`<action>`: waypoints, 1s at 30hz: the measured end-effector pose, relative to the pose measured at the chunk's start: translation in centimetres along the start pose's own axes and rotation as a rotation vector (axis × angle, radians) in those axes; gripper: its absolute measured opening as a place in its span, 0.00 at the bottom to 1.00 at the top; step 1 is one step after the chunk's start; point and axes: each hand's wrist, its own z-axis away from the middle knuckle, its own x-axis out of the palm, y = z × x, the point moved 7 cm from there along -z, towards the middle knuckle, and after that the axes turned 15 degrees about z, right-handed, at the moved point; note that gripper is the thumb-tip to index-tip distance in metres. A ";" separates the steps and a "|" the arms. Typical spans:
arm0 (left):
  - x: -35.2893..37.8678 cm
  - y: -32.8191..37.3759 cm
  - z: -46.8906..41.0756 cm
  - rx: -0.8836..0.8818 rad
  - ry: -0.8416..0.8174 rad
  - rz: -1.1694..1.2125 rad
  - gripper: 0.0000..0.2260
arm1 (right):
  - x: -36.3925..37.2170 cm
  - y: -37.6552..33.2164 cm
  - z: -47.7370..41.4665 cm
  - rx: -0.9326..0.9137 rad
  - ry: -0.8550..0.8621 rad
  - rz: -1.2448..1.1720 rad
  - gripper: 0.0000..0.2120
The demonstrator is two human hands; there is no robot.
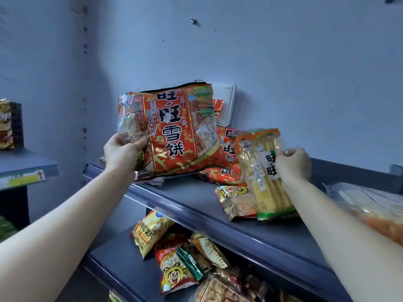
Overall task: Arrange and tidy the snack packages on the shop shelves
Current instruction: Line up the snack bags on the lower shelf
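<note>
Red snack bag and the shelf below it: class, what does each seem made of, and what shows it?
Red snack bag: likely thin glossy plastic film, since it looks creased and shiny. Shelf: probably painted metal, as it is matte blue-grey, flat, thin and rigid-looking.

Blurred clear bag half off the right edge; shelf label print illegible.

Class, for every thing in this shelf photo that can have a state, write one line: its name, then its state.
Large red bag: upright, gripped by left hand.
Yellow stick pack: tilted, gripped by right hand.
Second red bag: resting on upper shelf.
Cartoon-face pack: flat, partly covered.
Lower-shelf packs: jumbled, overlapping.
</note>
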 end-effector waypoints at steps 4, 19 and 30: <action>2.0 -2.2 -2.0 -0.027 -0.094 -0.074 0.14 | -2.9 -0.9 -0.7 0.098 0.242 -0.320 0.08; 8.4 -11.4 -7.3 -0.215 -0.396 -0.302 0.12 | -2.2 -2.4 0.5 0.071 0.238 -0.433 0.08; 10.8 -15.4 -4.9 -0.171 -0.552 -0.663 0.21 | 0.1 -0.6 2.7 0.205 0.035 -0.500 0.09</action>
